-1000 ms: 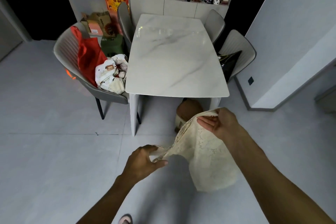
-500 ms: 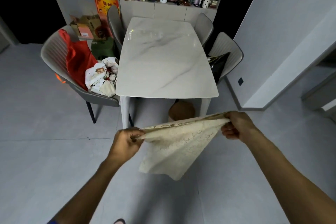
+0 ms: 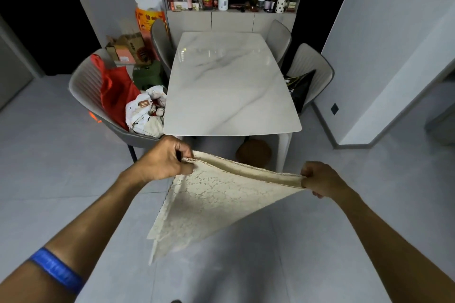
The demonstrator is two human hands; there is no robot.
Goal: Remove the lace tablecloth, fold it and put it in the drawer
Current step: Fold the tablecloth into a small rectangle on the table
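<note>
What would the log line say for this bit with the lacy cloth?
stage: folding | lace tablecloth: off table, stretched in air | left hand: grips one end | right hand: grips other end | drawer: not in view

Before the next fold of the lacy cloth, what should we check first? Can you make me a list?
1. Left hand grips one end of the lace tablecloth: ok.
2. Right hand grips the other end: ok.
3. Top edge pulled straight between the hands: ok.
4. Hanging part even: not ok, it droops to a lopsided point.
5. Cloth clear of the floor: cannot tell.
6. Table bare, if a surface is needed: ok.
7. Drawer in sight and open: cannot tell.
</note>
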